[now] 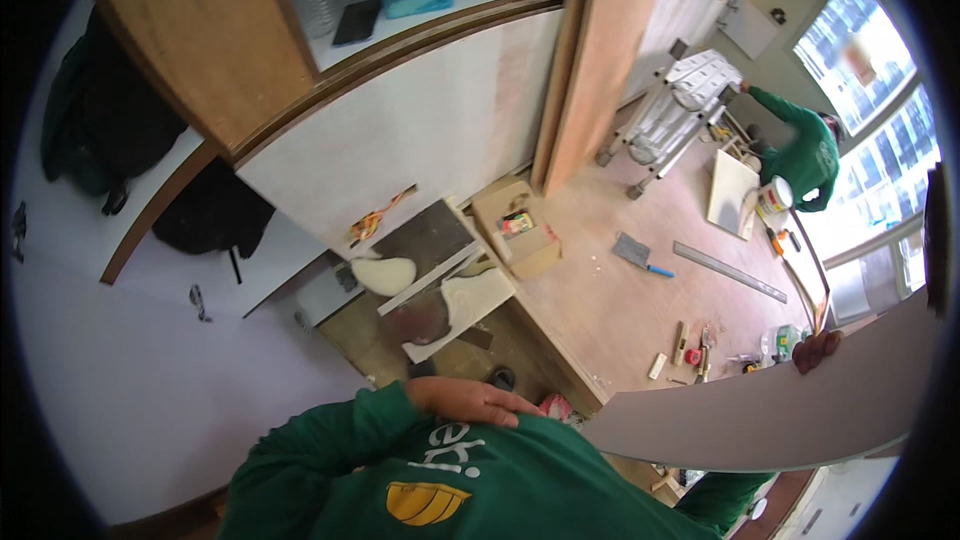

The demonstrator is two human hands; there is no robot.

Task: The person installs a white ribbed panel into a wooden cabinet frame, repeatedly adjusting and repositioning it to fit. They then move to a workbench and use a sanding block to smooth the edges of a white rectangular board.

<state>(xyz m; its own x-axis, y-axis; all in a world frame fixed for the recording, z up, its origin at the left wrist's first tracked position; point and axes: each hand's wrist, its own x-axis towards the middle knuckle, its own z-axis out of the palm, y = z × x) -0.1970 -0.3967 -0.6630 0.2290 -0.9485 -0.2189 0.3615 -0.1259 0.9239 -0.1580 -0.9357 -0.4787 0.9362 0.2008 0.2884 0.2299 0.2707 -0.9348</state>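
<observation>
My left hand (475,403) lies flat across the front of my green shirt (560,470), fingers stretched out and empty. To my right stretches a long pale grey panel (750,422), which looks curved in this wide picture. The fingers of my right hand (818,351) curl over its far edge. The right forearm passes behind the panel, so most of that arm and the palm are hidden.
Below lie a cardboard box (518,230), a blue-handled scraper (640,256), a metal straightedge (730,272) and several small tools (695,350). A co-worker in green (805,160) bends beside a stepladder (675,105). A shelf (400,35) holds a phone.
</observation>
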